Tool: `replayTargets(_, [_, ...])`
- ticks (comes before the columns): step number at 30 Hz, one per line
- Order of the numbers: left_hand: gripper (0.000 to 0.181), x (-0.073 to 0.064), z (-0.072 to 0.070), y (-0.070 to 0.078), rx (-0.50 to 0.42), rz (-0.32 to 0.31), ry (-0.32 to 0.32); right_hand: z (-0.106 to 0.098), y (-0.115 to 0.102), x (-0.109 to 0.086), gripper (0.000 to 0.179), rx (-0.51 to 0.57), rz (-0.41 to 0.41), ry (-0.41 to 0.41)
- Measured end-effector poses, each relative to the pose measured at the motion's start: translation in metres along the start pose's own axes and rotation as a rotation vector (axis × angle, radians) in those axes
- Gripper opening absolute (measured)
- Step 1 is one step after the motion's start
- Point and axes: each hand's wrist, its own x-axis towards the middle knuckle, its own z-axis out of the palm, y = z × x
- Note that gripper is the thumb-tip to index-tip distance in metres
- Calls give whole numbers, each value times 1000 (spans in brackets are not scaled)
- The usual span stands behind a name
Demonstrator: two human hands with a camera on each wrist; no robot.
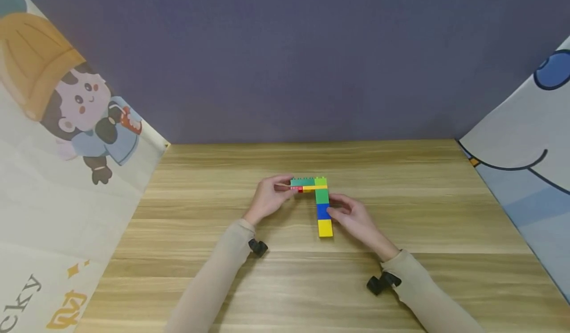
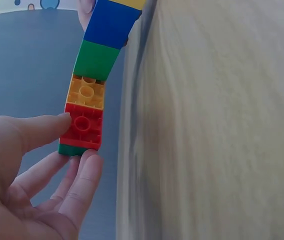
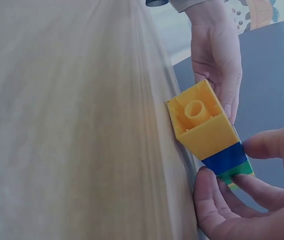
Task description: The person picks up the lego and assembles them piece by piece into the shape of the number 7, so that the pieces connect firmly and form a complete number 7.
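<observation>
Toy building bricks are joined into one L-shaped piece. Its long arm runs from a light green brick [image 1: 320, 181] through a green brick [image 2: 97, 61] and a blue brick [image 1: 322, 211] to a yellow brick [image 3: 209, 135] with a hollow underside. The side arm has a dark green brick [image 1: 303, 181], a thin orange-yellow brick [image 2: 85, 92] and a thin red brick [image 2: 83, 123]. My left hand [image 1: 268, 198] pinches the side arm's end between thumb and fingers. With thumb and fingers, my right hand [image 1: 354, 218] grips the long arm around the blue brick.
Beneath the hands lies a wood-grain tabletop [image 1: 289, 283]. A dark grey-blue panel [image 1: 303, 61] rises behind it. Cartoon-printed cloths [image 1: 53, 174] flank the table. Each wrist wears a small black camera [image 1: 258, 247].
</observation>
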Motion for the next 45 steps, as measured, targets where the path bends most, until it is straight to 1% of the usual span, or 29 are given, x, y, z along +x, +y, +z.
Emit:
replayTargets(4, [44,4,4,-1,32,-12,-5,0,1,4,56,-25,0,-7])
replayTargets(7, [45,5,6,0,56,-38,-25,1,1,5,55,-73,-2,-10])
replayTargets(12, [50,6,7,0,61,-79,-72,2,0,5,55,-136,13,-10])
replayTargets(16, [52,5,8,0,65,-100,-91,3,-1,3,54,-150,20,-11])
replayTargets(22, [55,5,9,-1,64,-109,-108,3,-1,2,54,-136,10,-24])
replayTargets(27, [54,4,9,-2,62,-118,-113,2,-1,1,54,-131,4,-32])
replayTargets(36, [54,3,6,-7,69,-93,-127,1,2,5,55,-129,4,-37])
replayTargets(42, [57,-2,3,-5,57,-107,-155,-3,4,5,56,-110,2,-39])
replayTargets(45, [58,-7,1,-2,76,-86,-164,-8,5,2,54,-81,-11,-30])
